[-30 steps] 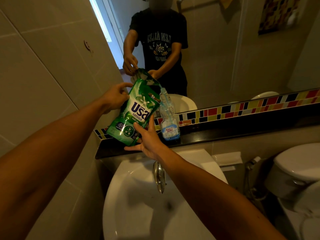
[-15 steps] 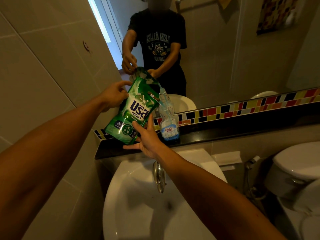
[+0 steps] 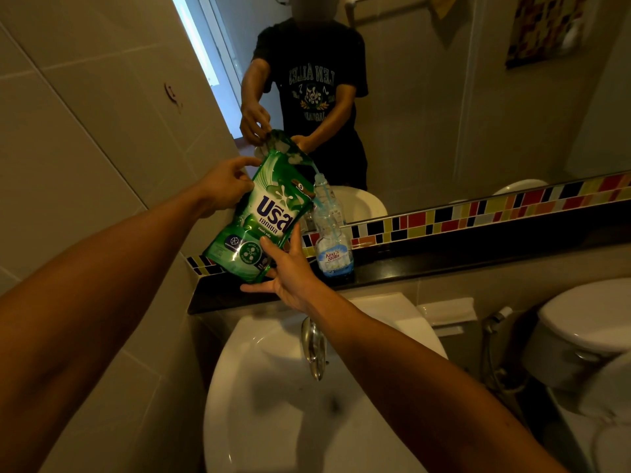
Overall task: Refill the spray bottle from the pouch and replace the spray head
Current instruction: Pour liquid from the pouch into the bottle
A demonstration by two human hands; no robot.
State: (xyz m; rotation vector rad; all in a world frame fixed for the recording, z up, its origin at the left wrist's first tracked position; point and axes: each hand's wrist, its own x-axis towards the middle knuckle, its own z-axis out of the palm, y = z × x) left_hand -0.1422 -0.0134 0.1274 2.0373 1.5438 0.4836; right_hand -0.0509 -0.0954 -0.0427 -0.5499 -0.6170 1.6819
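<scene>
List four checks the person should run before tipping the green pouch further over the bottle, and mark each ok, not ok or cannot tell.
1. Green pouch held at both ends, left hand high, right hand under the base: ok.
2. Pouring corner above the neck of the bottle: ok.
3. Bottle upright on the black ledge: ok.
4. Bottle steadied by a hand: not ok, it stands free.
5. Liquid level low enough for more: ok, only the bottom is filled.
6. Spray head within reach: cannot tell.
</scene>
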